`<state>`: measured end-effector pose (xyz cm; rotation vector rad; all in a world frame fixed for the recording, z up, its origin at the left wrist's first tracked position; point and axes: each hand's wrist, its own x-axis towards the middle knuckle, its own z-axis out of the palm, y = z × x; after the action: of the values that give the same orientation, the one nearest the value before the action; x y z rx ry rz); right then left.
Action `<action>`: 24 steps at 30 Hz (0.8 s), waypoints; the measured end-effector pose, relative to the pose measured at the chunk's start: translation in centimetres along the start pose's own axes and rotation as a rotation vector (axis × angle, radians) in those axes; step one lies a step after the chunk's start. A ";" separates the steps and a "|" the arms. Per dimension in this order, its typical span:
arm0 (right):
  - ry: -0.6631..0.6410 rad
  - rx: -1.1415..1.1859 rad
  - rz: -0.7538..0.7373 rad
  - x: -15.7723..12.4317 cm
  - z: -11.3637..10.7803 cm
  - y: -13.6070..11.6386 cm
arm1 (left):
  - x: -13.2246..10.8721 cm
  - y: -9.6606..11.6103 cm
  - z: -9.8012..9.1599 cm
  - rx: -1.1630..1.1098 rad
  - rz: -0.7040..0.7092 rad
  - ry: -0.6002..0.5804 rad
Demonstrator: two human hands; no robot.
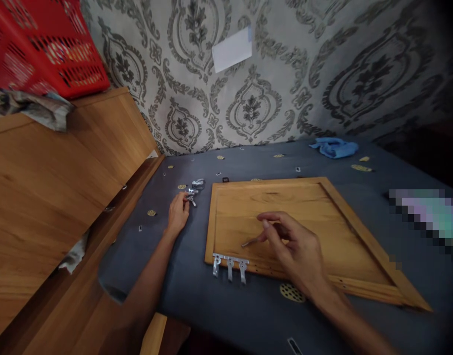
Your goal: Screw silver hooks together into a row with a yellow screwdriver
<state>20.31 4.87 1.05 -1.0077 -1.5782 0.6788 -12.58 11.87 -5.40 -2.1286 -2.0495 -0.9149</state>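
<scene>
A wooden framed panel (341,217) lies flat on a dark blue-grey cloth. My right hand (293,246) hovers over its near left part, fingers pinched on a thin metal tool (250,242) whose tip points left onto the wood. Three small metal brackets (230,264) sit along the panel's near left edge. My left hand (178,212) reaches out to the left of the panel, its fingertips closed at a small pile of metal hardware (194,190) on the cloth.
A wooden cabinet (45,172) fills the left, with a red plastic basket (45,44) on top. A blue rag (335,147) lies at the back by the patterned wall. Small yellow discs and tiny metal bits dot the cloth (248,315).
</scene>
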 end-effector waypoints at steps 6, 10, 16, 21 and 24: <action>-0.027 -0.042 -0.008 -0.1 0.2 0.5 | 0.0 0.2 -0.2 0.029 0.018 -0.013; -0.022 -0.035 -0.029 -0.2 0.4 0.8 | -0.2 0.3 -0.4 0.055 0.025 -0.034; -0.036 -0.043 -0.020 -0.3 0.4 0.9 | -0.3 0.1 -1.2 0.073 0.033 -0.063; -0.040 -0.055 -0.006 -0.3 0.5 1.0 | -0.3 -0.3 -1.7 0.070 0.037 -0.086; -0.043 -0.056 0.003 -0.3 0.4 0.9 | -0.2 -0.5 -1.6 0.052 0.028 -0.094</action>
<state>20.13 5.11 0.04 -1.0429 -1.6413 0.6654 -13.61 11.02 -4.30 -2.2079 -2.0560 -0.7635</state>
